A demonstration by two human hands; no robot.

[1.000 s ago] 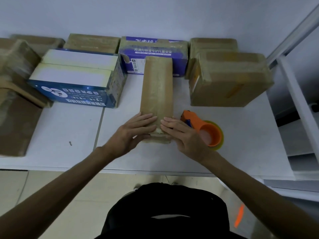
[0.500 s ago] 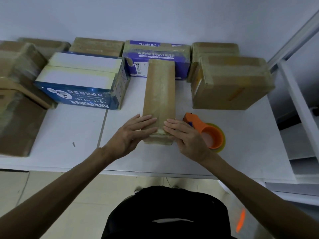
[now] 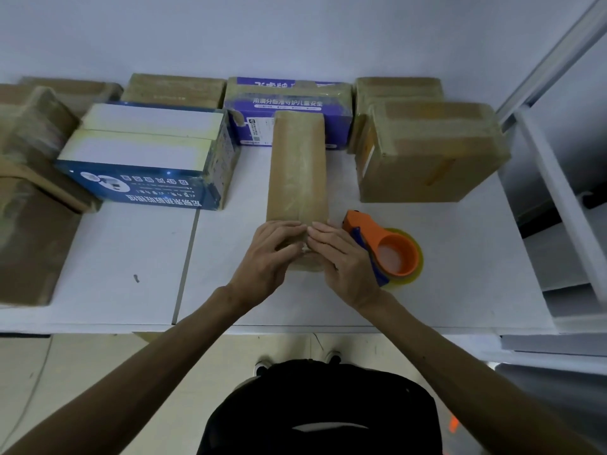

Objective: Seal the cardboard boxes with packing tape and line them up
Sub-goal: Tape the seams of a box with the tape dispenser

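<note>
A long narrow brown cardboard box [image 3: 297, 172], covered in tape, lies lengthwise in the middle of the white table [image 3: 124, 257]. My left hand [image 3: 269, 254] and my right hand [image 3: 341, 257] lie over its near end, fingertips meeting on top, fingers fairly straight and pressing down on the tape there. The near end face of the box is mostly hidden by my hands. An orange tape dispenser [image 3: 384, 251] with a yellowish roll lies flat on the table just right of my right hand.
Taped boxes stand along the back wall: a blue-and-white box [image 3: 147, 159] at left, a purple printed box [image 3: 289, 103] behind the narrow one, a brown box [image 3: 430, 152] at right, more brown boxes far left [image 3: 29, 178]. A white shelf frame [image 3: 558, 178] borders the right.
Both hands have slid up and inward over the box's near end until their fingertips meet on top. The box and the dispenser stay where they were.
</note>
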